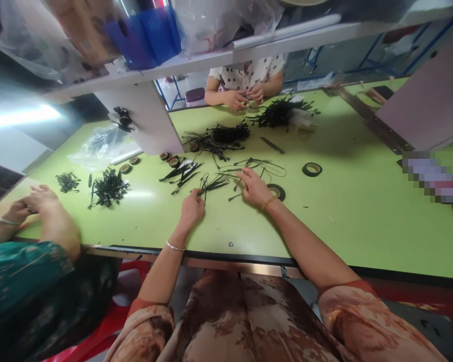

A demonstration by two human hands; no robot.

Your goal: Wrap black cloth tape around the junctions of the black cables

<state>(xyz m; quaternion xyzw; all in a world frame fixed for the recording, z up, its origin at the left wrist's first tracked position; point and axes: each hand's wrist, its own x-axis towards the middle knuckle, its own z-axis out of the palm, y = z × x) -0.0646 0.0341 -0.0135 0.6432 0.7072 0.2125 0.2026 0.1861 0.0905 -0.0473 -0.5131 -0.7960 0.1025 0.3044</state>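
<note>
My left hand (192, 207) is closed round one end of a bundle of thin black cables (214, 184), which fans out to the right just above the green tabletop. My right hand (254, 187) reaches in from the right, palm down. Its fingers are stretched out with the thumb apart, and the fingertips touch some loose black cables (264, 164) spread on the table. Partly behind the right wrist lies a roll of black tape (278, 192). Left of the bundle are short black strips (181, 176) with small ends.
Another black tape roll (312, 169) lies to the right. Cable piles (226, 134) and a flat dark blade-like strip (272, 145) lie farther back. Across the table, a person's hands (245, 98) work by a large pile (281, 111). At left are a co-worker's hands (38, 201). A shelf (196, 63) spans overhead.
</note>
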